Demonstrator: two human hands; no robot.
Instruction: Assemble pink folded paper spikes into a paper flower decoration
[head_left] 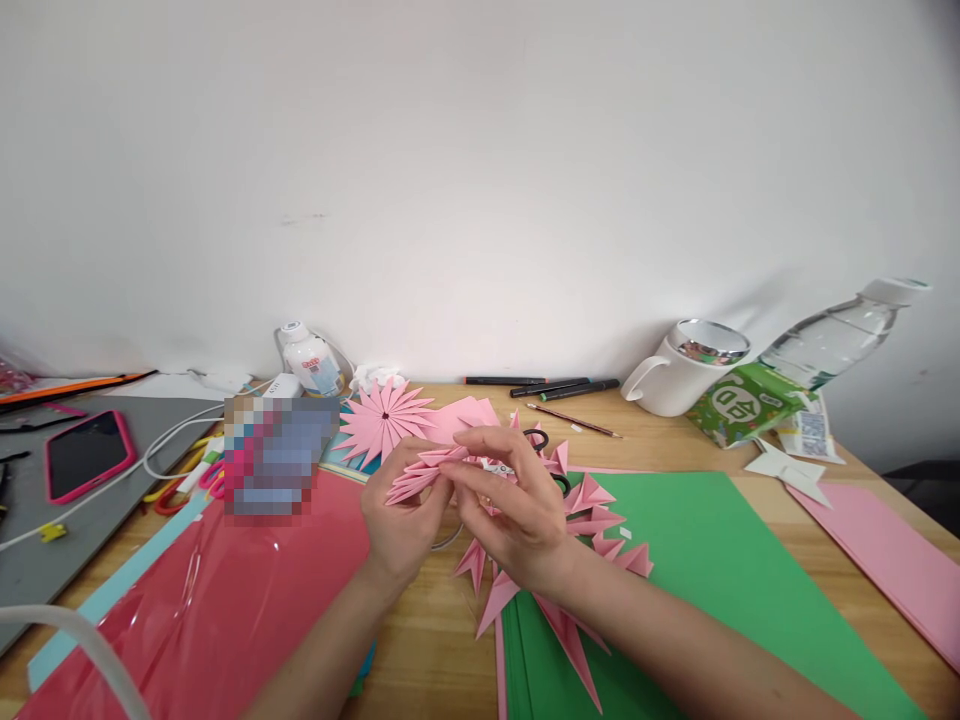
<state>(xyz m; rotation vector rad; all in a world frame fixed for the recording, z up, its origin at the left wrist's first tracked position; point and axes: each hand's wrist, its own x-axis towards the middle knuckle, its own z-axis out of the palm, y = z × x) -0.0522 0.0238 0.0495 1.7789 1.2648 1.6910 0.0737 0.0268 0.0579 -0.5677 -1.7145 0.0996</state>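
My left hand (397, 520) is closed around a bundle of folded pink paper (420, 476) with several pointed pleats, held above the table. My right hand (517, 500) pinches the same bundle at its right end, thumb and forefinger against it. Just behind my hands lies a pink paper star (386, 418) with many points around a dark centre. More folded pink paper points (592, 492) lie under and beside my right hand, partly hidden by it. Among them are the black scissors handles (559, 486).
Green paper sheets (720, 580) are to the right, a red plastic-covered stack (300, 580) to the left. Farther back stand a white mug (679, 370), a green box (750, 400), a tilted water bottle (840, 335) and a white bottle (311, 360). Markers (551, 388) lie by the wall.
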